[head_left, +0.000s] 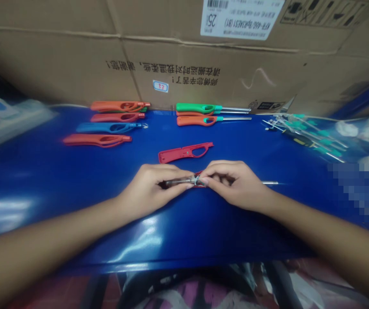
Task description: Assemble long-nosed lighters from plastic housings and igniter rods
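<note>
Both my hands meet at the middle of the blue table (42,180). My left hand (152,189) is closed, pinching the clear end of a long lighter insert (179,181). My right hand (232,182) is closed on the same part where a red shell piece shows between the fingertips. A thin metal tube (269,183) sticks out to the right from under my right hand. Just beyond the hands lies a red lighter shell half (186,152), flat on the table.
Orange and blue shell halves (110,122) lie at the back left. Finished green and orange lighters (203,114) rest at the back centre. A pile of inserts with teal parts (303,133) sits at the right. A large cardboard box (184,56) walls the back.
</note>
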Motion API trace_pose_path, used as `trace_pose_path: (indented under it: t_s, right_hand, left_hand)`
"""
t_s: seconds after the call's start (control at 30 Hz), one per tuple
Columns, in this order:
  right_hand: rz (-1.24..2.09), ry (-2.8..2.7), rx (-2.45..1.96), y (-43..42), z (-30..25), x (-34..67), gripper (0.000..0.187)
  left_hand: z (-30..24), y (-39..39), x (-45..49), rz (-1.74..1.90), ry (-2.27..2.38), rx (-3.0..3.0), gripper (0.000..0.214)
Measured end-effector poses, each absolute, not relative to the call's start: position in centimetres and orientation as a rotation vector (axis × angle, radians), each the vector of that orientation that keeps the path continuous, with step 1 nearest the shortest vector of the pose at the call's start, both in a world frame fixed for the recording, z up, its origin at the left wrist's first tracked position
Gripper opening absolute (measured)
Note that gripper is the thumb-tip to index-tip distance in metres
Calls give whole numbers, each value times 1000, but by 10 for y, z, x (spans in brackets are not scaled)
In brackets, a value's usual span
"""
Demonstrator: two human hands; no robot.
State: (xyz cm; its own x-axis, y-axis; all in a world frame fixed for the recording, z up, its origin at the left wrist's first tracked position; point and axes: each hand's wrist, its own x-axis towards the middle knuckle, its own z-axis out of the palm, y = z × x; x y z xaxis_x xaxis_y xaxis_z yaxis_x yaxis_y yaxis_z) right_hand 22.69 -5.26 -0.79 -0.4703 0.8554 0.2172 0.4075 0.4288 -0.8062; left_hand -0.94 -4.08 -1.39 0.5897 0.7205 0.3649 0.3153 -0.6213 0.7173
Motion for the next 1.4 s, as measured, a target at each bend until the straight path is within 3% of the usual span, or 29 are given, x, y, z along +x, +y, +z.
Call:
trace_pose_path:
  t_s: [0.4,0.8,1.4]
  right_hand:
    - [898,-2048,-1071,-55,-8,224,13]
    - [1161,-1785,-1262,-51,-7,227,21]
    - [1192,-1721,-1290,-54,-7,220,21]
  left_hand:
    - [-18,-41,-10,899,757,2184,23]
    - [-16,-41,-9,912,925,2184,19]
    - [-17,-42,-6,949,902,2068,19]
